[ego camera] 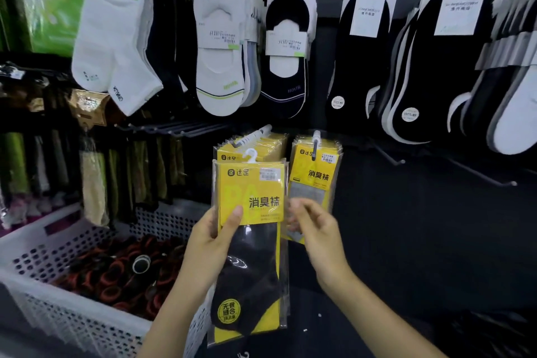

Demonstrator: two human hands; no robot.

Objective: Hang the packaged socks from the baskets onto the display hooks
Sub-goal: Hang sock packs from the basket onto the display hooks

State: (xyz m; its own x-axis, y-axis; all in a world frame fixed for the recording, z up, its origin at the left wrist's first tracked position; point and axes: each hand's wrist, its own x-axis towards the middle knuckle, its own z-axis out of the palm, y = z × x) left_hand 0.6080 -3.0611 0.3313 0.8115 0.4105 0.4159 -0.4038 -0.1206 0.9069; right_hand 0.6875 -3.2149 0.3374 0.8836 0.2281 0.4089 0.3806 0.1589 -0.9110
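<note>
While the basket (43, 244) stands at 8 o'clock of the view, with rolled black and red socks (122, 273) lying in it, white socks (113, 38) hang on the wall at 11 o'clock. At 6 o'clock the left hand (215, 241) holds the pack (252, 256) upright: the thumb presses on the yellow front card and the other fingers go behind, so the grip is closed around the pack's left edge. A dark sock shows under the clear plastic. The white hanger (250, 155), at 12 o'clock of the pack, is just in front of the tip of a hook (236, 144); I cannot tell if it is already on it. A row of the same yellow packs (270, 144) hangs behind on this hook. At 3 o'clock of the pack is the right hand (316, 229), its fingers curled with the tips at the pack's right edge; it is blurred, and I cannot tell if they pinch the pack or only touch it. At 12 o'clock of this hand a grey pack (315, 180) hangs from a peg (314, 151). Black socks (363, 67) hang at 2 o'clock of the view.
</note>
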